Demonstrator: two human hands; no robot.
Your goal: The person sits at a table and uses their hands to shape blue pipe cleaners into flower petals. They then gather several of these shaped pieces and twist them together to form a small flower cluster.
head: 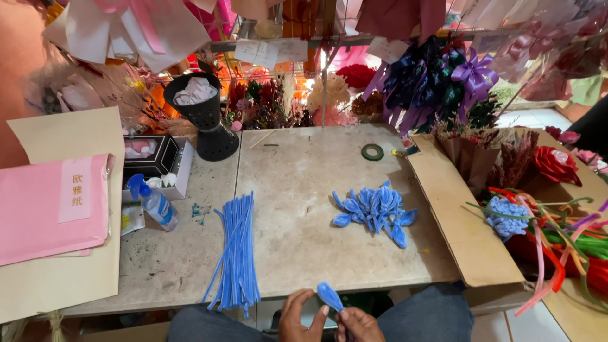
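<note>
While both hands work at the table's near edge, these lines hold:

Step in hand: shaping one blue fuzzy pipe-cleaner petal loop (330,295); to my eye it goes best if the twist at the loop's base is kept tight and the rounded tip left untouched, so the outline stays even.
Petal look: a small teardrop of soft blue chenille wire, rounded at the top and narrowing toward the fingers, tilted up and to the left.
Petal place: over the lap, just below the front edge of the grey stone table (304,209).
Left hand (299,318): fingers curled, thumb and fingertips pinching the loop's lower part.
Right hand (358,324): fingers bunched together at the stem below the loop; whether they grip it I cannot tell.
Finished pieces: a heap of like blue chenille petals (375,210) on the table, well apart from the hands.
Stock: a bundle of straight blue pipe cleaners (235,253) left of centre.
Further out: green floral tape roll (372,151), blue spray bottle (153,202), open cardboard box (465,228) at right.
</note>
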